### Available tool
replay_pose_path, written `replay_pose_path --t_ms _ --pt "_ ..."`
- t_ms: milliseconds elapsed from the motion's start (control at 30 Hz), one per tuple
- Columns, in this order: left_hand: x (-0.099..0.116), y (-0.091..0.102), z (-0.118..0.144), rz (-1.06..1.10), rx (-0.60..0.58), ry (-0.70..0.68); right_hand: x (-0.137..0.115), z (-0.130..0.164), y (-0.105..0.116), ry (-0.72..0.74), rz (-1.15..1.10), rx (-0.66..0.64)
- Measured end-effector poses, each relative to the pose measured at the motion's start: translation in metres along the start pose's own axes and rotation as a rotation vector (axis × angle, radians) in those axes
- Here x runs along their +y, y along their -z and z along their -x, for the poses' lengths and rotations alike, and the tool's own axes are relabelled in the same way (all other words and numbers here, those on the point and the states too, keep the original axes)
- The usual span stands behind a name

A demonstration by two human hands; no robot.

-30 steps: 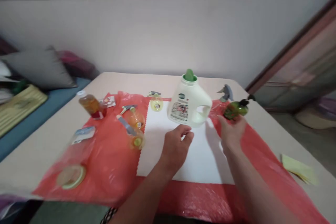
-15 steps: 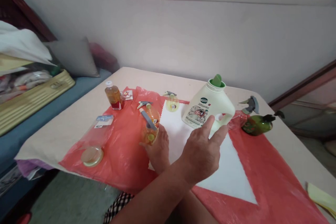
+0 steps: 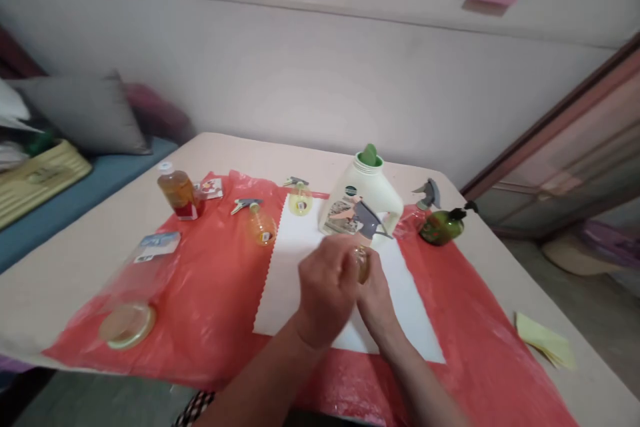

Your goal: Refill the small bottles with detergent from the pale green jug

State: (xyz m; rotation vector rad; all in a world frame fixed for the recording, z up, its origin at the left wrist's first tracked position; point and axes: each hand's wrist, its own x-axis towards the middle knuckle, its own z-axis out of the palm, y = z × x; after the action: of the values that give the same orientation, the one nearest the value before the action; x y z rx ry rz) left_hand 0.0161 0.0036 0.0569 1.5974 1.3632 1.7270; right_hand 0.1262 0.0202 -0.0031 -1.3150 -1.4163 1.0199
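In front of the white jug (image 3: 340, 203), a small spray bottle (image 3: 361, 265) with a dark grey trigger head and a pinkish nozzle is held upright above the white sheet (image 3: 285, 287). My right hand (image 3: 376, 290) grips its body from the right. My left hand (image 3: 325, 280), slightly blurred, is closed against its left side, covering much of the bottle. The jug has a green opening with a green piece sticking up. Two more small spray bottles stand behind to the left, an orange-tinted one (image 3: 263, 227) and a yellow one (image 3: 301, 201).
Red plastic sheeting (image 3: 215, 307) covers much of the table. A brown liquid bottle (image 3: 179, 193), a clear pack (image 3: 150, 260) and a round lidded container (image 3: 128, 325) lie left. A green pump bottle (image 3: 443, 227), a clear spray bottle (image 3: 417, 213) and a yellow cloth (image 3: 545, 340) are right.
My right hand has carried the small spray bottle rightward to the front of the jug. My left hand has drawn back from near the jug and closed on the bottle. The view has turned right.
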Motion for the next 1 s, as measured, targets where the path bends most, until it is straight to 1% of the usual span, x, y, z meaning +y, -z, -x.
replay_pose_path --t_ms 33,67,100,167,200,233,300,333,367,433,467,500,533,567,600,633,700,767,833,900,1000 --pt "-0.002 0.0 -0.004 -0.04 0.017 0.043 0.0 -0.002 0.01 -0.023 -0.011 0.036" --pt "-0.005 0.0 -0.007 -0.068 -0.001 0.102 -0.001 -0.002 0.018 -0.043 -0.03 0.05" --pt "-0.007 -0.001 -0.01 -0.075 -0.057 0.166 -0.002 -0.001 0.022 -0.05 -0.05 0.036" --pt "-0.012 -0.006 -0.013 -0.034 -0.223 0.282 -0.004 0.003 0.024 -0.03 -0.044 -0.048" --pt "-0.014 -0.008 -0.012 0.002 -0.281 0.337 -0.005 0.006 0.023 -0.008 -0.018 -0.087" --pt "-0.016 -0.011 -0.012 0.042 -0.306 0.392 -0.006 0.008 0.023 0.012 0.002 -0.113" --pt "-0.018 -0.013 -0.012 0.135 -0.293 0.488 -0.006 0.009 0.024 0.01 -0.051 -0.154" --pt "-0.018 -0.012 -0.012 0.196 -0.271 0.52 -0.005 0.008 0.026 -0.029 -0.149 -0.161" --pt "-0.018 -0.011 -0.013 0.273 -0.241 0.539 -0.005 0.007 0.029 -0.094 -0.287 -0.16" --pt "-0.017 -0.008 -0.017 0.452 -0.194 0.551 -0.004 0.004 0.036 -0.293 -0.595 -0.192" --pt "-0.017 -0.006 -0.018 0.534 -0.174 0.554 -0.004 0.004 0.038 -0.398 -0.727 -0.246" --pt "-0.016 -0.004 -0.02 0.599 -0.162 0.56 -0.004 0.006 0.04 -0.487 -0.831 -0.331" --pt "-0.015 -0.002 -0.021 0.645 -0.157 0.572 -0.005 0.008 0.04 -0.548 -0.905 -0.442" --pt "-0.015 -0.001 -0.021 0.673 -0.161 0.59 -0.006 0.011 0.039 -0.579 -0.952 -0.547" --pt "-0.014 0.0 -0.022 0.686 -0.164 0.608 -0.007 0.013 0.037 -0.583 -0.972 -0.617" --pt "-0.014 0.001 -0.022 0.691 -0.166 0.626 -0.009 0.016 0.034 -0.56 -0.971 -0.639" --pt "-0.014 0.002 -0.023 0.686 -0.169 0.655 -0.01 0.019 0.028 -0.441 -0.91 -0.582" --pt "-0.014 0.003 -0.024 0.667 -0.153 0.659 -0.012 0.018 0.024 -0.268 -0.78 -0.456" --pt "-0.014 0.004 -0.026 0.651 -0.126 0.645 -0.012 0.017 0.021 -0.142 -0.642 -0.317" --pt "-0.014 0.004 -0.026 0.651 -0.112 0.631 -0.011 0.017 0.02 -0.099 -0.558 -0.222" --pt "-0.013 0.004 -0.025 0.674 -0.114 0.61 -0.009 0.021 0.017 -0.087 -0.463 -0.161"
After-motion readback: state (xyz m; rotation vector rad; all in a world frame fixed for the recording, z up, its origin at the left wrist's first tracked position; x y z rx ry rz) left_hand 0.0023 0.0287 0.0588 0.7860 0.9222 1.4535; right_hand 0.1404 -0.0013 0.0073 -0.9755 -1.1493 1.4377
